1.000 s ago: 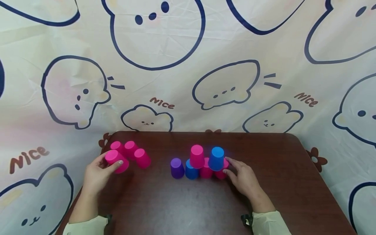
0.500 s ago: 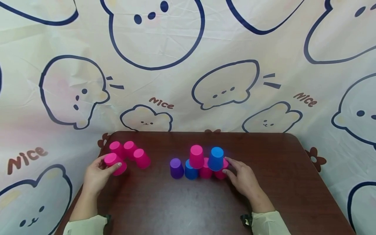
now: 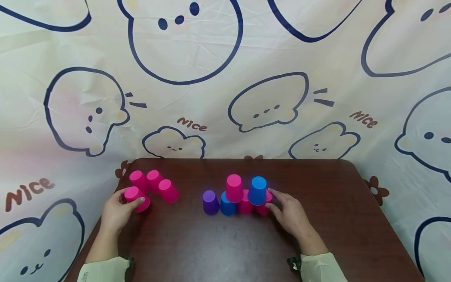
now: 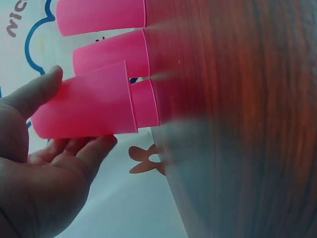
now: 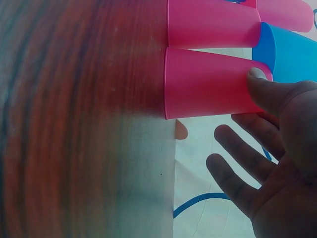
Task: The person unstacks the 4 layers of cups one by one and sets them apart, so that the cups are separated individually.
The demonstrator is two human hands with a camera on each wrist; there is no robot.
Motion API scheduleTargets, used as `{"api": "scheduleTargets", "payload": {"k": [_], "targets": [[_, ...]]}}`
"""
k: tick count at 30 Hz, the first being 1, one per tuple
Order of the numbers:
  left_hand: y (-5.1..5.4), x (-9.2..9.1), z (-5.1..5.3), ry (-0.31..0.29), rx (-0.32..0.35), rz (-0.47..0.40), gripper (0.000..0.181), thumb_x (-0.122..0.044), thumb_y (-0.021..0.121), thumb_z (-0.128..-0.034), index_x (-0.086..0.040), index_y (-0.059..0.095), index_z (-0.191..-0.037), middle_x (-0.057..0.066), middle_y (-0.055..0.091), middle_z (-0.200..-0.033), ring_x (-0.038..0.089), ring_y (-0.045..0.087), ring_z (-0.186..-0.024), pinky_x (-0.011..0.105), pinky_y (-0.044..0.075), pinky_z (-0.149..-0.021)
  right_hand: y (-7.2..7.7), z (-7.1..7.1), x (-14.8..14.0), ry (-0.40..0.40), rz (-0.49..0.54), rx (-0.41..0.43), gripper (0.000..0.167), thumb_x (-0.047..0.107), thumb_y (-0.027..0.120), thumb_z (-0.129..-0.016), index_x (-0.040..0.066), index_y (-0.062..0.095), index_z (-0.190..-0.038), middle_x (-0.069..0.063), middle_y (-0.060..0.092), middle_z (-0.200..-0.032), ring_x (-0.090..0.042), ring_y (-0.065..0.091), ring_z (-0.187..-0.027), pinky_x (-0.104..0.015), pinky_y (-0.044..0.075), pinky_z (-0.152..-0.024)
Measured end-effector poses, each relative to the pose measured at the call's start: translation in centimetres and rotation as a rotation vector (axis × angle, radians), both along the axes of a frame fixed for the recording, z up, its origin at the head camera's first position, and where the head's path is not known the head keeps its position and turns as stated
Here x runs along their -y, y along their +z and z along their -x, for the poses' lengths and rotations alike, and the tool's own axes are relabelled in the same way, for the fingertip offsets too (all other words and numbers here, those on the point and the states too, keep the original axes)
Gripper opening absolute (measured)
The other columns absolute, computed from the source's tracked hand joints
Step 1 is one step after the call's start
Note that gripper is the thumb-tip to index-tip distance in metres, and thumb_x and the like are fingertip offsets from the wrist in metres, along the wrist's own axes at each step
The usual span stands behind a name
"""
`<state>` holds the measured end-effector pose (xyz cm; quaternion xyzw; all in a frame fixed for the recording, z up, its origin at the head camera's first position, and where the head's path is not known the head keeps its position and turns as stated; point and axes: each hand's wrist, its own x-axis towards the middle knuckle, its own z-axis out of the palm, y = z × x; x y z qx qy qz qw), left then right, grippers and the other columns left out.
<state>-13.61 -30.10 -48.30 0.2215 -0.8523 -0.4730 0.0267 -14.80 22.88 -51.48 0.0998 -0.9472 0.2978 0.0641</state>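
My left hand grips a pink cup, thumb on one side and fingers on the other. In the left wrist view the held cup is mouth down, its rim seemingly just off the tabletop. Three more upside-down pink cups stand close behind it. On the right, my right hand pinches the end bottom pink cup between thumb and index finger, other fingers spread. A blue cup sits above this cup and the middle pink cup. An upper pink cup straddles the middle pink and lower blue cup.
A purple cup stands upside down at the left end of the bottom row. The brown wooden table has a far edge against a cloth printed with cartoon animals, which hangs behind and at both sides.
My left hand has brought its pink cup slightly lower and towards me, away from the three others. My right hand keeps its place at the stack, and the view has shifted slightly.
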Motion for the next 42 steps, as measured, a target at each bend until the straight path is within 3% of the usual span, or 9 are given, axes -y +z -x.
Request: {"api": "scheduleTargets", "payload": {"k": [27, 36, 42], "targets": [[-1.6, 0.8, 1.3, 0.048, 0.023, 0.057, 0.089, -0.032, 0.083, -0.0887, 0.003, 0.036, -0.155, 0.033, 0.043, -0.15, 0.055, 0.042, -0.134, 0.067, 0.047, -0.104, 0.1, -0.1, 0.1, -0.01, 0.004, 0.025, 0.059, 0.032, 0.076, -0.096, 0.021, 0.056, -0.151, -0.011, 0.062, -0.145, -0.038, 0.057, -0.135, -0.059, 0.05, -0.104], [-1.3, 0.9, 1.3, 0.04, 0.036, 0.034, 0.096, -0.033, 0.084, -0.0877, 0.001, 0.03, -0.159, 0.033, 0.039, -0.154, 0.055, 0.041, -0.136, 0.065, 0.046, -0.105, 0.1, -0.2, 0.1, -0.014, 0.004, 0.032, 0.059, 0.033, 0.076, -0.096, 0.023, 0.056, -0.151, -0.01, 0.061, -0.146, -0.037, 0.056, -0.135, -0.059, 0.05, -0.104], [-0.1, 0.7, 0.5, 0.025, 0.025, 0.011, 0.111, -0.032, 0.085, -0.0871, -0.003, 0.012, -0.165, 0.03, 0.023, -0.166, 0.055, 0.029, -0.147, 0.066, 0.042, -0.108, 0.1, -0.2, 0.1, -0.015, 0.007, 0.034, 0.059, 0.032, 0.076, -0.096, 0.023, 0.056, -0.151, -0.011, 0.061, -0.145, -0.038, 0.056, -0.135, -0.059, 0.05, -0.104]]}}
